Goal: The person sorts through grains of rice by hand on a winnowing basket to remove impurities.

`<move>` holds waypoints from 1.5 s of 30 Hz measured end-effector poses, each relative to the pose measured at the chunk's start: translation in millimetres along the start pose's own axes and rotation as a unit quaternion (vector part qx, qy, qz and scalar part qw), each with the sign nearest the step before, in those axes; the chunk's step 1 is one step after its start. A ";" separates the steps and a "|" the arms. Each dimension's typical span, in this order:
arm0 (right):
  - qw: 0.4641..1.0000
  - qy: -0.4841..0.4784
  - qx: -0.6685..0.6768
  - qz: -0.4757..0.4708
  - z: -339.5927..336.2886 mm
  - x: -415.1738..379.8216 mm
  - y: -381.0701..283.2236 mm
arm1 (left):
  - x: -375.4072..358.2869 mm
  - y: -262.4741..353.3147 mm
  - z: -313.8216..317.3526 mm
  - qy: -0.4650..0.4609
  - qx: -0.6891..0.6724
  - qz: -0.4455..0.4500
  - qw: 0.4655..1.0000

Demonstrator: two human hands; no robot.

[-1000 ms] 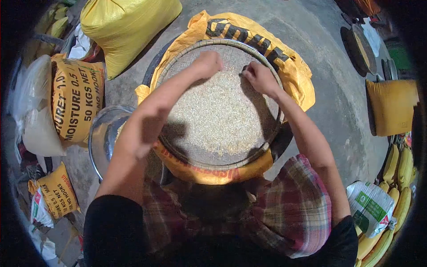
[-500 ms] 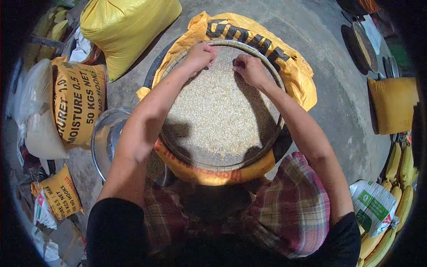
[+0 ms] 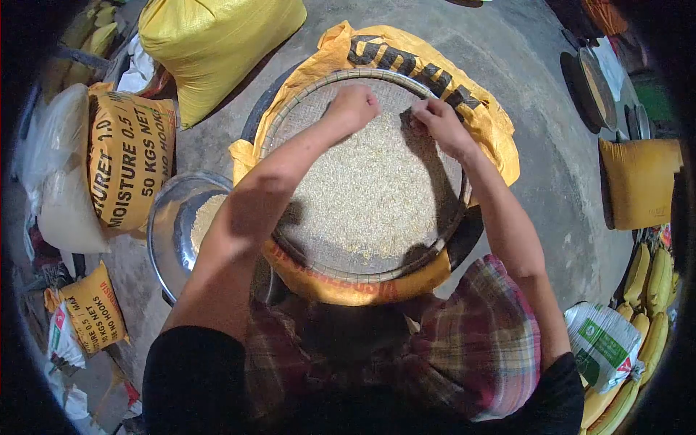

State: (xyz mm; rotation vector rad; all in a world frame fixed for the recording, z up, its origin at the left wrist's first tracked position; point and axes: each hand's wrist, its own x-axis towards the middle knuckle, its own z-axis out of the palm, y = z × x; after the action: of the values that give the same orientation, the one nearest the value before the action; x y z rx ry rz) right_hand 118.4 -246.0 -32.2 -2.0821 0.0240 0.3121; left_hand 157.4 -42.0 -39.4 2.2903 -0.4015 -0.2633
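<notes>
Checked cloth [image 3: 482, 333] is nearest. Past it, a round tray [image 3: 366, 278] sits on an orange bag [image 3: 500, 148], with a shiny bowl [image 3: 168, 214] to the left. Pale grain [image 3: 373, 196] lies on the tray. Over its far part, the left hand [image 3: 354, 107] and right hand [image 3: 442, 126] curl in their fingers; I cannot tell if they pinch any grain. A yellow sack [image 3: 217, 51] stands far left.

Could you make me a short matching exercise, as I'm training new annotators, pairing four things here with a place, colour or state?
Things:
1. round tray
2. metal bowl
3. plaid cloth
4. large sack

Descriptions:
A. bright yellow, at the picture's upper left
B. pale grains spread across its middle
C. dark red and cream, in the lower half
D. shiny silver, left of the tray

Pairs: 1-B, 2-D, 3-C, 4-A
</notes>
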 end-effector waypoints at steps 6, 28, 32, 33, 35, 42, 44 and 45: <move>0.937 -0.056 0.337 0.068 -0.5 -7.6 7.9 | -0.5 11.0 25.2 0.030 0.085 -0.006 0.996; 0.988 -0.040 -0.144 -0.031 8.4 -3.4 -18.1 | -9.3 -21.0 -13.6 -0.099 0.117 -0.003 0.988; 0.974 -0.018 -0.149 -0.168 30.2 3.0 -4.8 | -4.0 -14.7 -18.2 -0.051 0.066 -0.007 0.997; 0.967 -0.011 -0.181 -0.178 32.2 3.8 -3.2 | -3.8 -13.5 -19.6 -0.040 0.057 -0.013 0.997; 0.954 -0.016 -0.226 -0.197 30.4 9.1 4.7 | -5.1 -13.7 -14.9 -0.021 0.044 -0.025 0.998; 0.977 0.032 -0.199 -0.073 -6.2 -23.2 4.3 | -2.2 -7.0 9.3 -0.075 0.106 -0.013 0.991; 0.976 0.033 -0.206 -0.063 -3.6 -25.0 9.1 | 1.8 -0.8 6.5 -0.068 0.044 -0.044 0.996; 0.974 0.017 -0.218 -0.067 -3.6 -23.4 9.2 | 3.0 -1.2 10.9 -0.069 0.044 -0.043 0.996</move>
State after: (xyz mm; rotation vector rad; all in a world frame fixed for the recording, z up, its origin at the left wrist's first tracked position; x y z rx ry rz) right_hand 95.2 -256.3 -32.9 -2.5099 -0.1779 0.2110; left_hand 157.1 -49.6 -47.8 2.3864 -0.3907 -0.4564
